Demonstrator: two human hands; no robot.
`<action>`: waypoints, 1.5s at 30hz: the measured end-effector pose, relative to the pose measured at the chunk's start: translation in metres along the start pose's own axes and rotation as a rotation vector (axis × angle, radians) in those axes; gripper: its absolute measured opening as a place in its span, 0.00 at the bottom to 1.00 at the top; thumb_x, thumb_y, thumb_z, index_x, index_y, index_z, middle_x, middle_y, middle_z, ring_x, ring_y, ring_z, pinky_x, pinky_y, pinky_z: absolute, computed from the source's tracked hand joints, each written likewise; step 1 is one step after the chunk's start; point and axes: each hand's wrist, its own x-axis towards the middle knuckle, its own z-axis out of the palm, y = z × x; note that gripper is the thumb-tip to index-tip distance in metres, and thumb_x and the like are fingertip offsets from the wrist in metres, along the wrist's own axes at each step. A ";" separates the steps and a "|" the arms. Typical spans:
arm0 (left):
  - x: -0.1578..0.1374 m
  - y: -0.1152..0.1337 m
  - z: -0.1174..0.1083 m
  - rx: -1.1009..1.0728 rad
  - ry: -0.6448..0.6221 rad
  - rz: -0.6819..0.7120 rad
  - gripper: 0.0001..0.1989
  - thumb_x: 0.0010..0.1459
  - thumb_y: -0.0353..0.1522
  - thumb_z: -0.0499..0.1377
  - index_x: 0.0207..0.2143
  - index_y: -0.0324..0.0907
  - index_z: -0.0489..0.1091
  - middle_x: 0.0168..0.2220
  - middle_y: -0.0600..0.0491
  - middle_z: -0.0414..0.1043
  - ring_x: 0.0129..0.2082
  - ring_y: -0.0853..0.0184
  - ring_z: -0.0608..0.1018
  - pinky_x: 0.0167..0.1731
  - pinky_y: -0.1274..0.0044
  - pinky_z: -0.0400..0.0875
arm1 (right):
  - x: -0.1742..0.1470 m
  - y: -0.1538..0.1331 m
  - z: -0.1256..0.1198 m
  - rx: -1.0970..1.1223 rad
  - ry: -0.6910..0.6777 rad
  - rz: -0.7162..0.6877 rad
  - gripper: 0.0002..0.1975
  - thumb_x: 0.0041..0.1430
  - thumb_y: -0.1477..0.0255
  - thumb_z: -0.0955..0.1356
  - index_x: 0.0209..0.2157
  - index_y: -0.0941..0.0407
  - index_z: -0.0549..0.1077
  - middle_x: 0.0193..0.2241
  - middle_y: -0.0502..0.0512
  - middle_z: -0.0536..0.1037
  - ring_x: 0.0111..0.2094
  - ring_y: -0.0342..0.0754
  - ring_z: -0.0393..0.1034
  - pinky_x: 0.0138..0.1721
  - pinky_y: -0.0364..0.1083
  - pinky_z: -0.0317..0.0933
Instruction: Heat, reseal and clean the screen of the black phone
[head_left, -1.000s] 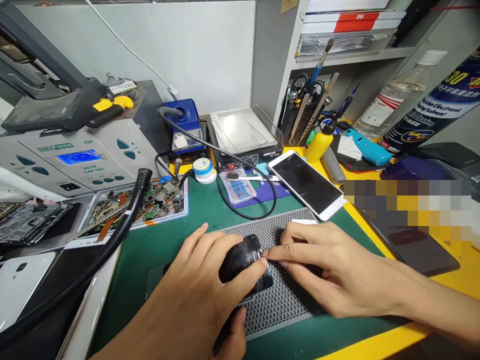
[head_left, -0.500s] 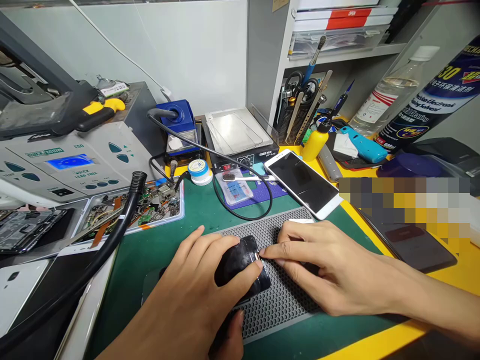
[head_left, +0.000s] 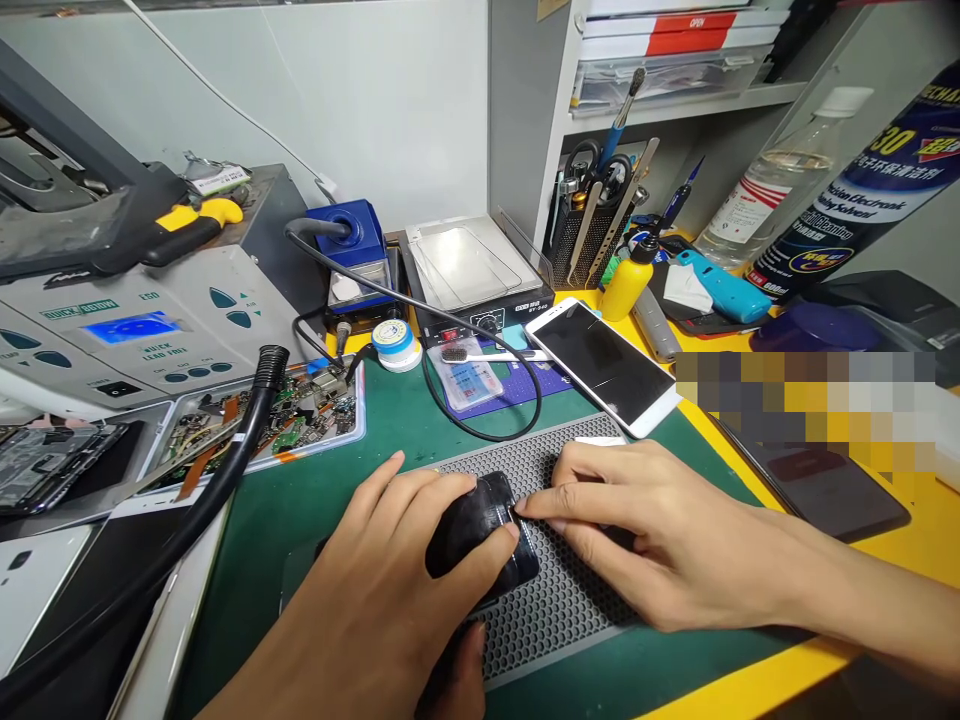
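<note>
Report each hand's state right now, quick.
Left hand: closed around the black device, holding it.
Right hand: fingers bent, index fingertip at the device's edge; whether it grips anything cannot be told.

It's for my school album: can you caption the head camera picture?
Left hand grips a black device over a grey honeycomb mat, right hand at its edge.

Bright light glares off the metal plate (head_left: pixel 466 264). The spray can (head_left: pixel 855 205) seems stretched; pixel blocks hide part of the worktop's (head_left: pixel 750 694) right side.
</note>
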 end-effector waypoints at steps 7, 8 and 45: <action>-0.004 -0.001 -0.001 0.006 -0.009 0.011 0.20 0.60 0.33 0.57 0.55 0.51 0.70 0.57 0.45 0.68 0.60 0.54 0.69 0.64 0.48 0.57 | -0.001 -0.001 0.000 0.016 -0.003 -0.001 0.17 0.65 0.79 0.63 0.50 0.57 0.78 0.31 0.55 0.71 0.29 0.46 0.64 0.30 0.45 0.54; -0.005 -0.001 -0.001 0.009 -0.006 0.011 0.20 0.60 0.33 0.57 0.56 0.50 0.70 0.57 0.45 0.68 0.60 0.54 0.69 0.64 0.48 0.57 | -0.001 -0.001 -0.001 0.018 -0.002 -0.002 0.16 0.65 0.79 0.63 0.50 0.57 0.78 0.31 0.55 0.71 0.29 0.46 0.65 0.30 0.45 0.54; -0.003 0.002 0.002 0.048 0.001 -0.016 0.24 0.57 0.32 0.57 0.57 0.48 0.68 0.56 0.47 0.69 0.59 0.54 0.69 0.64 0.50 0.57 | -0.002 0.000 0.000 -0.083 -0.021 -0.046 0.17 0.64 0.78 0.63 0.51 0.53 0.77 0.32 0.54 0.71 0.29 0.46 0.65 0.30 0.45 0.55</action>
